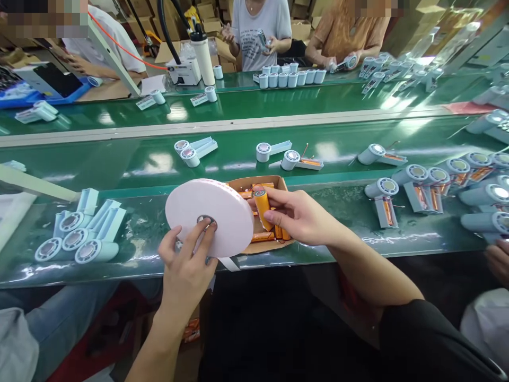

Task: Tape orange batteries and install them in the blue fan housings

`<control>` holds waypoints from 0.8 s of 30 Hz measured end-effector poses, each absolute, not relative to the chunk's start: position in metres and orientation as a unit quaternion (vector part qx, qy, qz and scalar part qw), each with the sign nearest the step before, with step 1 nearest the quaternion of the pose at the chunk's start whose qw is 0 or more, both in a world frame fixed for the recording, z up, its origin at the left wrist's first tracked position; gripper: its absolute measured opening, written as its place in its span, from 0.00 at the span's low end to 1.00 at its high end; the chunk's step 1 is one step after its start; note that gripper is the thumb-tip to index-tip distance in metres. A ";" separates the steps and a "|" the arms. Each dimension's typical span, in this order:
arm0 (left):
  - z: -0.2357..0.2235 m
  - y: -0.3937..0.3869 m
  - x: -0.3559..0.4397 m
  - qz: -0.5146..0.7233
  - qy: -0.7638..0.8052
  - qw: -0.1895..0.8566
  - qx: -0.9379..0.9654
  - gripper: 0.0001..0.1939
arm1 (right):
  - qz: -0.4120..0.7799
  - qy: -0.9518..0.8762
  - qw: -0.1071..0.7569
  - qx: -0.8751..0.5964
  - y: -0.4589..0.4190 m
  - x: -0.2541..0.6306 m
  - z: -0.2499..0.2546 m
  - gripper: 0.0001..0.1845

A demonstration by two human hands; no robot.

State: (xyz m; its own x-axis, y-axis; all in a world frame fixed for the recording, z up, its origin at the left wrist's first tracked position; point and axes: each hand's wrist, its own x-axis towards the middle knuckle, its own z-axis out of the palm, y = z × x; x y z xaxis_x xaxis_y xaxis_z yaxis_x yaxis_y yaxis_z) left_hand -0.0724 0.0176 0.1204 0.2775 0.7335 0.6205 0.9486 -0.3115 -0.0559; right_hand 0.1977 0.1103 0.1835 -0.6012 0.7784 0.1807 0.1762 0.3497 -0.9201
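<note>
My left hand (186, 265) rests its fingertips on the centre hole of a large pale pink roll of tape (209, 215), which stands tilted at the near edge of the green bench. My right hand (296, 215) grips an orange cylindrical battery (263, 208) over a small open cardboard box (278, 183) that holds several more orange batteries. The box sits just right of the roll.
Several light blue handheld fan housings (79, 233) lie at the left, and more with orange batteries (421, 191) at the right. A green conveyor belt (238, 159) carries further housings. Three people work across the belt. Another person's hand (497, 257) shows at the right edge.
</note>
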 end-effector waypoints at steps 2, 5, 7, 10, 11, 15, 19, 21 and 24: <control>0.129 0.017 -0.072 -0.235 -0.532 0.238 -0.778 0.38 | 0.456 -0.786 0.282 -0.309 0.109 0.203 0.191 0.16; 0.142 0.016 -0.071 -0.224 -0.516 0.276 -0.779 0.40 | 0.450 -0.792 0.252 -0.325 0.110 0.208 0.193 0.13; 0.147 0.016 -0.067 -0.222 -0.514 0.297 -0.774 0.40 | 0.481 -0.749 0.300 -0.345 0.108 0.203 0.183 0.13; 0.144 0.015 -0.051 -0.230 -0.544 0.305 -0.747 0.38 | 0.555 -0.583 0.488 -0.337 0.095 0.177 0.154 0.18; 0.141 0.013 -0.043 -0.239 -0.553 0.300 -0.740 0.37 | 0.564 -0.510 0.560 -0.328 0.089 0.167 0.144 0.20; 0.122 -0.004 -0.012 -0.295 -0.552 0.233 -0.744 0.39 | 0.543 -0.329 0.703 -0.320 0.079 0.158 0.118 0.22; 0.111 -0.018 -0.012 -0.269 -0.523 0.117 -0.800 0.34 | 0.402 -0.348 0.783 -0.324 0.116 0.221 0.128 0.18; 0.116 -0.007 -0.027 -0.214 -0.519 0.052 -0.826 0.34 | 0.350 -0.349 0.812 -0.311 0.134 0.254 0.135 0.16; 0.140 0.038 -0.050 -0.081 -0.492 -0.063 -0.864 0.41 | 0.411 -0.373 0.777 -0.296 0.137 0.271 0.136 0.19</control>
State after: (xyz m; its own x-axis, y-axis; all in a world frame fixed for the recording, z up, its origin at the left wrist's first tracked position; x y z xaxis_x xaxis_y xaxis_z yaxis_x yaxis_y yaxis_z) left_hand -0.0500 0.0377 0.1398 0.5019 0.8614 0.0787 0.8408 -0.5072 0.1893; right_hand 0.2711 0.1374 0.1358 0.3836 0.8600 0.3365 -0.4181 0.4866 -0.7671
